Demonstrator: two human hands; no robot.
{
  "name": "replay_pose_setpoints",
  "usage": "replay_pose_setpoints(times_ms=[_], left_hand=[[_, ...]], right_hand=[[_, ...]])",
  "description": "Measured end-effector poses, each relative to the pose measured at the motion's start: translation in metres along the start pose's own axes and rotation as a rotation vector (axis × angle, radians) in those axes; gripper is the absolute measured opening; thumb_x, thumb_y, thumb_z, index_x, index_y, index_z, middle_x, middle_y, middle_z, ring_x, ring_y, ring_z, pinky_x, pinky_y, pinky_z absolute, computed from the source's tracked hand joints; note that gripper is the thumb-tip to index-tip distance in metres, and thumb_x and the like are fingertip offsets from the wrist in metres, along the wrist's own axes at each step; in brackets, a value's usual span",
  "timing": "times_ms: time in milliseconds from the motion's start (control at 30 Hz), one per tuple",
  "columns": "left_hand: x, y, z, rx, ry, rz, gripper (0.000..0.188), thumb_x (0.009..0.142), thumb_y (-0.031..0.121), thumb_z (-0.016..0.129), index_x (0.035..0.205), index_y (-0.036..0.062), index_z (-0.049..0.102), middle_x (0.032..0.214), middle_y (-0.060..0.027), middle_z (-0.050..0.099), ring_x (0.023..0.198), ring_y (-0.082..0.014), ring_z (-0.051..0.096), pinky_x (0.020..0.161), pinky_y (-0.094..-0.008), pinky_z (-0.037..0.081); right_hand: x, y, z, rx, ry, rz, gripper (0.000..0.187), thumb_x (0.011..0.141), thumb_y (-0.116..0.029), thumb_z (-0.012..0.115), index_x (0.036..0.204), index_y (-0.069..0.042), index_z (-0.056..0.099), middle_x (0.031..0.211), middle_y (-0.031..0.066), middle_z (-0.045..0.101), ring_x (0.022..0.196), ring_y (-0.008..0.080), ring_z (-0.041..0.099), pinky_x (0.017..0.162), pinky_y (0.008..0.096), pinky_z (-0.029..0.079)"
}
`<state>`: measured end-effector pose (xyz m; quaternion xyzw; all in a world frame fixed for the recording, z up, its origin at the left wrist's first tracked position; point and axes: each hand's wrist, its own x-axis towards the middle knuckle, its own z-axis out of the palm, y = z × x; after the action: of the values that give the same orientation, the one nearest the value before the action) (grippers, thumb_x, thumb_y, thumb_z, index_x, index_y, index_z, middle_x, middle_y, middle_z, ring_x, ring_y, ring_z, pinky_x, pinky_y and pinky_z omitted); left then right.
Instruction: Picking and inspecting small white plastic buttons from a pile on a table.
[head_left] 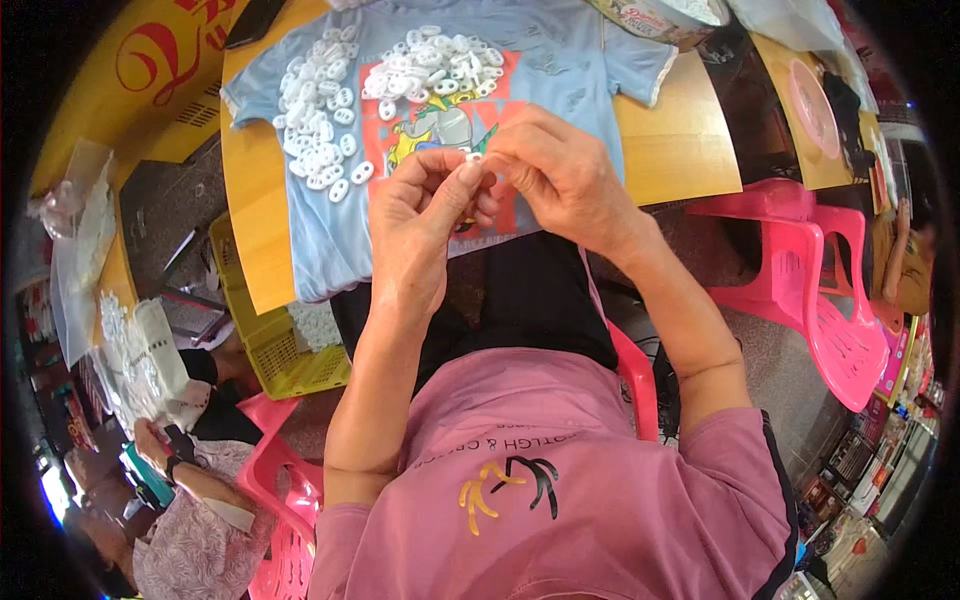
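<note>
My left hand (425, 205) is closed, with a small white plastic piece (473, 157) pinched between thumb and finger. Beside it, my right hand (550, 170) has its fingertips pinched together close to that piece. Whatever those fingertips hold is too small to tell. Beyond my hands, many white oval pieces with two holes lie in a heap (430, 65) on a printed panel, and another heap (318, 120) spreads to the left. Both heaps rest on a light blue T-shirt (560, 75) laid over a wooden table (680, 130).
At the table's far right stands a round tub (660, 20) with white contents. A pink plastic chair (790, 250) is on the right, and a yellow crate (290, 355) sits on the floor to the left. At lower left another person (205, 500) sits by a pink chair.
</note>
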<state>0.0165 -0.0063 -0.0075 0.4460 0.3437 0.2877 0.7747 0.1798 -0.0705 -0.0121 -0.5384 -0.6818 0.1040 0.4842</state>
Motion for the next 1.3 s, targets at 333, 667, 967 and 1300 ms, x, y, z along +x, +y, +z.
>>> replay_pose_setpoints(times_ms=[333,667,967,1300], left_hand=[[-0.008,0.009,-0.003,-0.058,-0.049,0.029,0.014,0.091,0.01,0.063,0.097,-0.0024,0.06,0.086,-0.0092,0.067,0.071,-0.0119,0.062,0.064,-0.024,0.049],[-0.017,0.011,-0.005,0.008,-0.066,0.095,0.014,0.09,0.008,0.064,0.096,-0.0043,0.061,0.085,-0.0094,0.066,0.069,-0.0123,0.062,0.061,-0.0246,0.051],[-0.026,0.006,-0.019,0.004,-0.066,-0.015,0.014,0.091,0.009,0.064,0.096,-0.0028,0.06,0.082,-0.0076,0.065,0.068,-0.0114,0.061,0.06,-0.0238,0.051],[-0.032,0.006,-0.017,0.009,-0.093,0.004,0.014,0.091,0.01,0.065,0.096,-0.0022,0.06,0.081,-0.0073,0.065,0.068,-0.0118,0.062,0.058,-0.0235,0.051]], right_hand=[[0.008,-0.009,-0.013,-0.149,-0.173,-0.103,0.008,0.089,-0.003,0.06,0.092,0.002,0.055,0.087,0.0138,0.057,0.078,0.0324,0.058,0.065,0.0359,0.049],[0.002,-0.013,-0.004,-0.037,-0.169,-0.149,0.007,0.089,-0.001,0.059,0.091,0.003,0.053,0.084,0.0136,0.054,0.073,0.0314,0.055,0.062,0.0366,0.047],[-0.004,-0.021,0.0,-0.152,-0.163,-0.1,0.008,0.087,-0.002,0.062,0.094,0.001,0.056,0.082,0.0132,0.056,0.069,0.0318,0.057,0.057,0.0378,0.047],[-0.011,-0.02,0.009,-0.001,-0.184,-0.125,0.007,0.091,-0.002,0.057,0.095,0.001,0.054,0.08,0.0139,0.055,0.069,0.0321,0.056,0.056,0.0367,0.047]])
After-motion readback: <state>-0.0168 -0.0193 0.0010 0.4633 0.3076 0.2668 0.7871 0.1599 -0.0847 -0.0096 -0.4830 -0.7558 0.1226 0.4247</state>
